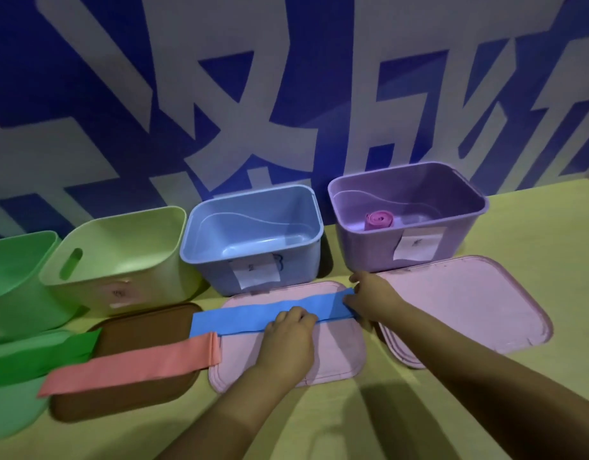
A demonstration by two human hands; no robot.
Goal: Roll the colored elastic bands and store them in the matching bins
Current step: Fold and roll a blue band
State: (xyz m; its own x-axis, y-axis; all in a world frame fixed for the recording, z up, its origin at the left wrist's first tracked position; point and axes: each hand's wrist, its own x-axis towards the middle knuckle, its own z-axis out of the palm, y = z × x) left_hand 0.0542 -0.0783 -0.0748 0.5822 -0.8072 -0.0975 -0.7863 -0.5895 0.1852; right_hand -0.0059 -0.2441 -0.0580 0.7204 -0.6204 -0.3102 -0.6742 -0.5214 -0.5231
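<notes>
A person works a blue elastic band [270, 313] stretched flat across a pink lid [286, 360], just in front of the blue bin [253, 257]. Far left of that bin stand a green bin [17, 287] and a pale yellow-green bin [120, 260]; in front of them a green band [37, 360] and a salmon band [130, 363] lie unrolled, the salmon one across a brown lid [127, 393]. The left hand [288, 340] rests on the blue band near its middle, fingers bent over the strip's near edge. The right hand [372, 300] pinches the band's right end, fingers curled round the fold. Right of the blue bin, the purple bin [409, 247] holds a rolled pink band [379, 220], with a second pink lid [469, 303] lying before it on the yellow table [535, 234].
</notes>
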